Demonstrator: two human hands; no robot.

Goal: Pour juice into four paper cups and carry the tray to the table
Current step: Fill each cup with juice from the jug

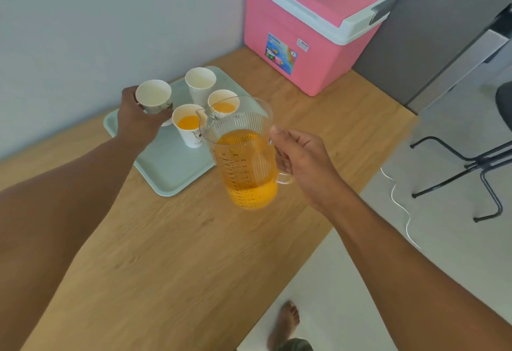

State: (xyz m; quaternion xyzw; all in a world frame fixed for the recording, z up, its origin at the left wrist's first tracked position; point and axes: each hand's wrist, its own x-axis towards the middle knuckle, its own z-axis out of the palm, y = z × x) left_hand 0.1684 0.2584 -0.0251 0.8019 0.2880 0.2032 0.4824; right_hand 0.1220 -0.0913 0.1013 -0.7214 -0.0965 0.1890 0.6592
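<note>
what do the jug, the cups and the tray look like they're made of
Jug: clear ribbed plastic or glass, see-through with printed measuring marks.
Cups: white paper with a matte, printed wall.
Tray: pale green, smooth, probably plastic, with a rounded moulded rim.

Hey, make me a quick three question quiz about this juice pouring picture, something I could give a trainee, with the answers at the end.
1. How many paper cups on the tray already hold juice?
2. True or false: the pitcher is empty.
3. What does the left hand hold? A) the pink cooler B) an empty cup C) the tray's edge

Key
1. Two: the near cup and the one behind the pitcher's rim; the far cup is empty.
2. False: it holds orange juice, and the right hand grips its handle.
3. B
</note>
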